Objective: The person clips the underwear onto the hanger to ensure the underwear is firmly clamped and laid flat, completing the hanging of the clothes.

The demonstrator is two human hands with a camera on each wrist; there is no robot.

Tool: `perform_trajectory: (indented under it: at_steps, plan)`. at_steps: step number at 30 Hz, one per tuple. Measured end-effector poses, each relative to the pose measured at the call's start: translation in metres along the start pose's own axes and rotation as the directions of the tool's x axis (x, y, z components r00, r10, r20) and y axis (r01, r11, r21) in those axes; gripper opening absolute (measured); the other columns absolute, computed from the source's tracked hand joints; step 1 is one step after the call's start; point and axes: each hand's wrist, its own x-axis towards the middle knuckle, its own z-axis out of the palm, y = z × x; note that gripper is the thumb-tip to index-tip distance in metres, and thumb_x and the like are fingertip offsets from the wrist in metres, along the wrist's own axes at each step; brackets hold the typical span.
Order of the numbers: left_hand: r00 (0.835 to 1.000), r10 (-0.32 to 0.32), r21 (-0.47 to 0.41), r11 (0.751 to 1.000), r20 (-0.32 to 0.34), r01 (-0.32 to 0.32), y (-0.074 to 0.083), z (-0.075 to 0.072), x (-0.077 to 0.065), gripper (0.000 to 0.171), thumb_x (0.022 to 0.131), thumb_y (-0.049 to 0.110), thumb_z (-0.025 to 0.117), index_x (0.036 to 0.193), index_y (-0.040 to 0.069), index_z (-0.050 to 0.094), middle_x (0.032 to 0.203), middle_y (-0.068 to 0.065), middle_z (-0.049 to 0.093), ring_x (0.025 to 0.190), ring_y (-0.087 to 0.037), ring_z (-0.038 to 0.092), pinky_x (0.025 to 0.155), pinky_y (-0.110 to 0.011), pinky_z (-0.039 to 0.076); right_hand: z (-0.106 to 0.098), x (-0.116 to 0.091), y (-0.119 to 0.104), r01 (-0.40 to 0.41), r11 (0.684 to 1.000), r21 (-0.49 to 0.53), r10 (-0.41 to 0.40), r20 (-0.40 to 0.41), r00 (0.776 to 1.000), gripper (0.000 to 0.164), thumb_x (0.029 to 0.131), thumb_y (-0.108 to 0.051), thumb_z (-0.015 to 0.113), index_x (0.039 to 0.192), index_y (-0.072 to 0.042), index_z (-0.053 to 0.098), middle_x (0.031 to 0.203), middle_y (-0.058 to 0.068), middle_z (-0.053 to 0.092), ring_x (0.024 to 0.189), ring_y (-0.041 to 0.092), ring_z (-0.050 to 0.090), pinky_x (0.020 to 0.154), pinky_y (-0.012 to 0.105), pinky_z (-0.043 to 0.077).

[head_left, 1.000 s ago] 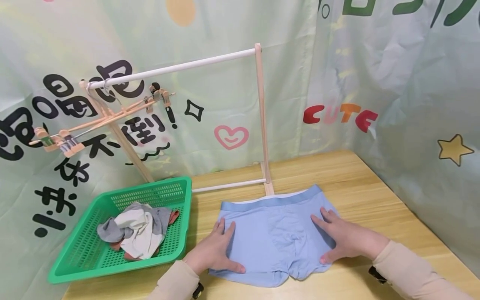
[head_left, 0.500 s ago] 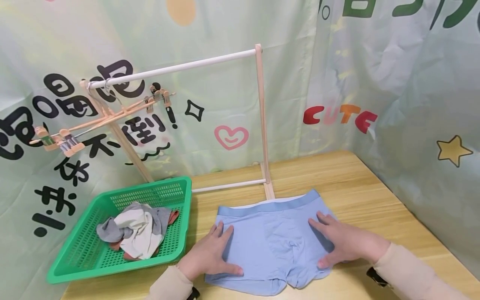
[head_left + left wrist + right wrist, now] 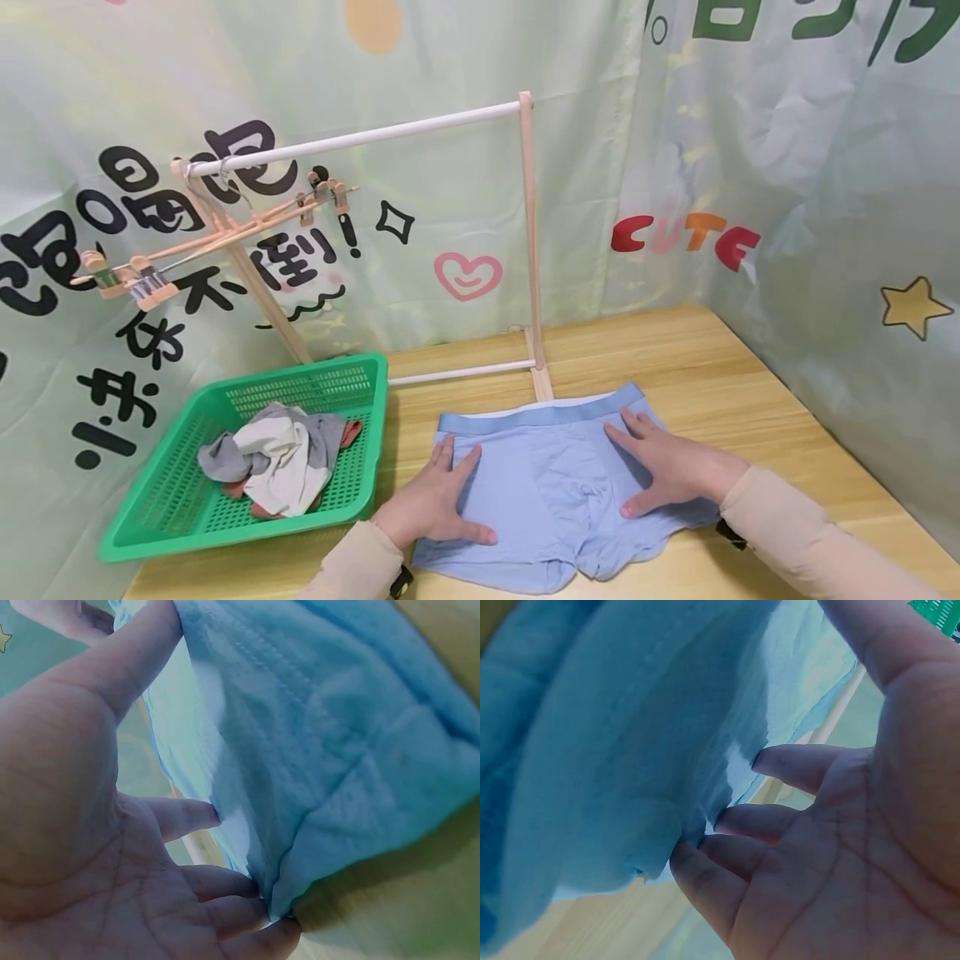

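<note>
Light blue boxer briefs [image 3: 540,500] lie spread on the wooden table, their darker waistband [image 3: 540,417] toward the back. My left hand [image 3: 435,504] rests on the left side of the cloth, fingers and thumb spread. In the left wrist view its fingertips touch the blue fabric [image 3: 322,742]. On the other side my right hand [image 3: 671,467] rests with spread fingers, thumb on the front of the briefs. The right wrist view shows those fingertips touching the cloth [image 3: 630,750], with nothing pinched between them.
A green plastic basket [image 3: 378,442] at left contains crumpled grey, white and rust-coloured cloth [image 3: 281,458]. Behind stands a wooden rack [image 3: 530,242] with a white rail [image 3: 375,133]. A clip hanger [image 3: 225,237] with several clips hangs at its left end. Printed curtains close the back and right.
The briefs have come slightly nearer to me. My right hand has shifted left and up over the cloth; the right leg's hem now shows spread out under the right wrist.
</note>
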Motion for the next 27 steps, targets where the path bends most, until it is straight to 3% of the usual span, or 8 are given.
perform_trajectory:
  at_steps: [8,15,23,27]
  plan:
    - [1.0,0.008,0.012,1.0,-0.017,-0.007,0.002,0.001,-0.004,0.12,0.076,0.064,0.091,0.168,0.01,0.035,0.172,-0.041,0.012,0.162,-0.057,0.015,0.121,-0.071,0.036,0.004,-0.007,0.001,-0.005,1.0,-0.012,0.005,-0.022,1.0,0.122,0.073,-0.054,0.095,0.162,0.008,0.036,0.166,0.049,0.014,0.152,0.072,0.015,0.115,0.078,0.035]
    - [1.0,0.0,0.041,0.999,-0.017,0.001,0.004,0.0,-0.006,0.122,0.074,0.067,0.09,0.168,0.011,0.036,0.171,-0.041,0.014,0.162,-0.057,0.018,0.12,-0.071,0.038,0.001,-0.008,0.001,-0.051,0.999,-0.002,0.051,0.01,0.999,0.124,0.072,-0.052,0.096,0.162,0.006,0.035,0.166,0.049,0.014,0.152,0.072,0.013,0.114,0.078,0.034]
    - [0.999,0.015,0.073,0.997,-0.047,-0.011,0.008,-0.001,0.001,0.12,0.074,0.068,0.09,0.166,0.01,0.039,0.171,-0.039,0.021,0.159,-0.06,0.023,0.119,-0.07,0.039,-0.01,0.004,0.0,0.004,0.997,-0.075,-0.009,-0.074,0.997,0.12,0.072,-0.056,0.094,0.158,0.01,0.042,0.161,0.051,0.024,0.148,0.073,0.024,0.113,0.076,0.038]
    - [0.999,0.001,0.082,0.997,-0.044,0.003,0.008,0.0,0.003,0.12,0.074,0.068,0.09,0.166,0.01,0.039,0.17,-0.04,0.021,0.159,-0.06,0.023,0.12,-0.07,0.039,-0.013,0.01,0.0,-0.019,0.997,-0.069,0.015,-0.049,0.999,0.118,0.073,-0.053,0.095,0.158,0.01,0.041,0.162,0.051,0.022,0.148,0.073,0.023,0.115,0.076,0.036]
